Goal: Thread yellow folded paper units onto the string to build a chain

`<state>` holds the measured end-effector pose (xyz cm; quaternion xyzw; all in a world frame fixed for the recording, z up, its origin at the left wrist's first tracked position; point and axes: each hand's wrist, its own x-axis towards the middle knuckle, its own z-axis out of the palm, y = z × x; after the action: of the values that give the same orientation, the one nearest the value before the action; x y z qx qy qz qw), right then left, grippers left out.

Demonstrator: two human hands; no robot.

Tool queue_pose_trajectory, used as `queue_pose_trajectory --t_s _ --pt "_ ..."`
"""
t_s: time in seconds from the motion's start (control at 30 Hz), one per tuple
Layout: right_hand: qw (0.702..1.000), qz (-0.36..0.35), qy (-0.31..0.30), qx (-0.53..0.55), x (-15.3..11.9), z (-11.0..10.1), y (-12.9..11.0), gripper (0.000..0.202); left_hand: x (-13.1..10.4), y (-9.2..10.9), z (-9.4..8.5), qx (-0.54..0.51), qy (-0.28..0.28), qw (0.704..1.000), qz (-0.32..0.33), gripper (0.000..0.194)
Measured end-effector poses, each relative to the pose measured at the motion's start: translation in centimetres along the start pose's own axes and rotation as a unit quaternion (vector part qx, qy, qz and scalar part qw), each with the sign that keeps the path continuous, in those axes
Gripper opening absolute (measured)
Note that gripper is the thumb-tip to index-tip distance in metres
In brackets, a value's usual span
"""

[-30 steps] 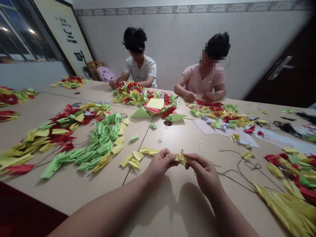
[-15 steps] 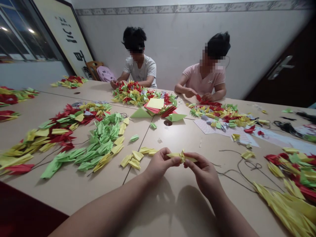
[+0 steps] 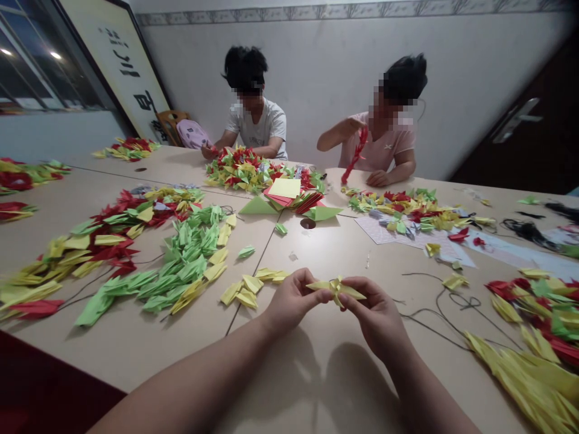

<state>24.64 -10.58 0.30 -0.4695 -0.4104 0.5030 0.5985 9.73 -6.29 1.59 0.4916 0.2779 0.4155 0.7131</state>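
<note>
Between my two hands is a yellow folded paper piece (image 3: 336, 290) with pointed ends, held just above the table. My left hand (image 3: 296, 301) pinches its left side between thumb and fingers. Thumb and fingers of my right hand (image 3: 373, 310) grip the right side, near its middle. Several yellow folded papers (image 3: 246, 292) lie left of my left hand. Farther left is a heap of green folded papers (image 3: 185, 259). Dark cords (image 3: 434, 319) trail over the table to the right of my right hand.
Across the table (image 3: 325, 247) sit a person in white (image 3: 260, 126) and a person in pink (image 3: 391, 144), who holds up a red paper string (image 3: 357, 157). Square paper sheets (image 3: 284, 188) are stacked mid-table. Yellow folded papers (image 3: 525, 380) lie at the near right.
The yellow piece is turned so its pointed ends and middle show more openly. Across the table, the person in pink has raised one hand, lifting the red string off the table.
</note>
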Motion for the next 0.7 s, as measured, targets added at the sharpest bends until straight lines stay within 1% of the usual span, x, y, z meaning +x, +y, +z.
queue_pose_trajectory --t_s 0.23,0.33,0.43,0.57,0.7 --pt "1.0 -0.005 -0.019 0.002 0.0 -0.2 -0.2 0.027 0.0 0.1 -0.2 0.029 -0.007 1.0 -0.009 0.039" --pt "0.999 0.0 -0.041 -0.012 0.0 -0.3 -0.5 0.026 0.0 0.3 -0.2 0.038 -0.016 0.999 -0.023 0.038" --pt "0.998 0.001 -0.055 -0.04 -0.1 -0.2 -0.8 0.024 0.0 0.5 -0.2 0.048 -0.011 0.998 -0.041 0.035" --pt "0.996 -0.006 -0.053 -0.067 -0.2 0.2 -1.1 0.024 0.2 0.2 -0.3 0.056 -0.006 0.997 -0.058 0.035" --pt "0.996 -0.013 -0.05 -0.073 -0.3 0.3 -1.1 0.024 0.3 -0.1 -0.3 0.026 -0.012 0.998 -0.057 0.038"
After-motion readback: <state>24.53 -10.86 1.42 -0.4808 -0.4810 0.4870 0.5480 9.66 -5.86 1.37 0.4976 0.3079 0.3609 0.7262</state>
